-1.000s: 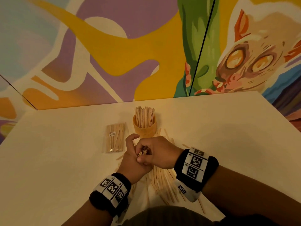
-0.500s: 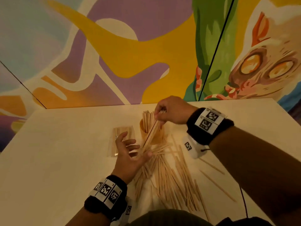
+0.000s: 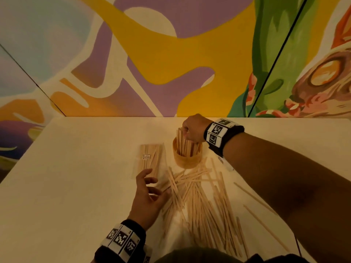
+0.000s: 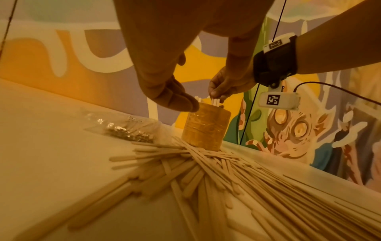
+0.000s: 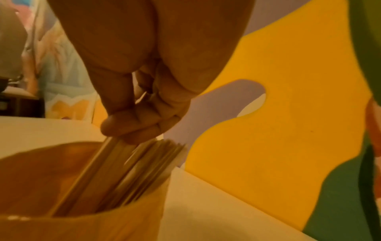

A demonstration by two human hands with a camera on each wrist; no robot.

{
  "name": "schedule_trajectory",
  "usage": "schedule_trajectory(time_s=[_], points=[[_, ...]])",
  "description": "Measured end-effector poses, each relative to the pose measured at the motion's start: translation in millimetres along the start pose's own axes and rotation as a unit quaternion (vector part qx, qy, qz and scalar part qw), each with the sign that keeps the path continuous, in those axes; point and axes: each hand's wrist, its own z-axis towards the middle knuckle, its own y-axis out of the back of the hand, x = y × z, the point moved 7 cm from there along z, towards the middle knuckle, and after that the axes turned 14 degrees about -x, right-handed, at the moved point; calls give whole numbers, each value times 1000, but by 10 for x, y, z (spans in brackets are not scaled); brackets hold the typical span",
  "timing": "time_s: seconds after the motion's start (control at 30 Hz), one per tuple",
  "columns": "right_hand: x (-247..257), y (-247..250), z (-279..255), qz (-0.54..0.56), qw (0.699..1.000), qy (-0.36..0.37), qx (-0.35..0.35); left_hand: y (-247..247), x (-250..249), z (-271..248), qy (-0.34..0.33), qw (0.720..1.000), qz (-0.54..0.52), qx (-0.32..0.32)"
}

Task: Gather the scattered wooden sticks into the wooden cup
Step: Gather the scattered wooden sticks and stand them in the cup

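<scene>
The round wooden cup (image 3: 187, 158) (image 4: 206, 126) (image 5: 62, 212) stands on the pale table with several sticks upright in it. My right hand (image 3: 191, 130) (image 4: 221, 88) (image 5: 134, 127) is over the cup and pinches the tops of a small bundle of sticks (image 5: 107, 168) that reaches down inside it. A big heap of loose wooden sticks (image 3: 199, 202) (image 4: 237, 179) fans out on the table in front of the cup. My left hand (image 3: 152, 188) (image 4: 175, 99) hovers at the heap's left edge, fingers spread and relaxed, holding nothing.
A clear plastic packet of sticks (image 3: 150, 158) (image 4: 128, 128) lies flat just left of the cup. Two stray sticks (image 3: 260, 217) lie off to the right under my right forearm. A painted wall (image 3: 171, 54) rises right behind the table's far edge (image 3: 114, 118).
A second ago both hands held a bundle together over the heap. My right hand carried it up and into the cup, while my left hand let go and stayed by the heap.
</scene>
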Motion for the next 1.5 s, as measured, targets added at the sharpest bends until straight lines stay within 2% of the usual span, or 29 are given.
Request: schedule_trajectory(time_s=[0.13, 0.3, 0.4, 0.47, 0.5, 0.6, 0.83, 0.93, 1.3, 1.43, 1.5], points=[[90, -167, 69, -40, 999, 30, 16, 6, 52, -16, 5, 1000, 8, -4], [-13, -261, 82, -42, 999, 22, 3, 12, 65, -30, 15, 1000, 13, -4], [-128, -205, 49, 34, 997, -4, -64, 22, 67, -32, 15, 1000, 14, -8], [-209, -163, 25, 29, 993, -25, -115, 34, 77, -29, 15, 1000, 15, -11], [-257, -181, 9, 34, 991, -49, -121, 37, 87, -31, 16, 1000, 16, -11], [-319, -388, -9, 70, 990, -100, -74, 42, 116, -39, 19, 1000, 19, -10], [-148, -552, 154, -44, 997, -9, -54, 54, 146, 13, 27, 999, 35, -9], [-106, -562, 177, -82, 993, 42, -75, 69, 197, 33, 38, 998, 44, -8], [44, -424, 204, -87, 975, 151, -139, 2, 255, 52, 49, 997, 55, -4], [13, -443, 158, -112, 978, 137, -110, -6, 227, 57, 49, 997, 55, -1], [-30, -364, 126, -123, 978, 110, -129, 2, 230, 55, 44, 997, 66, 1]])
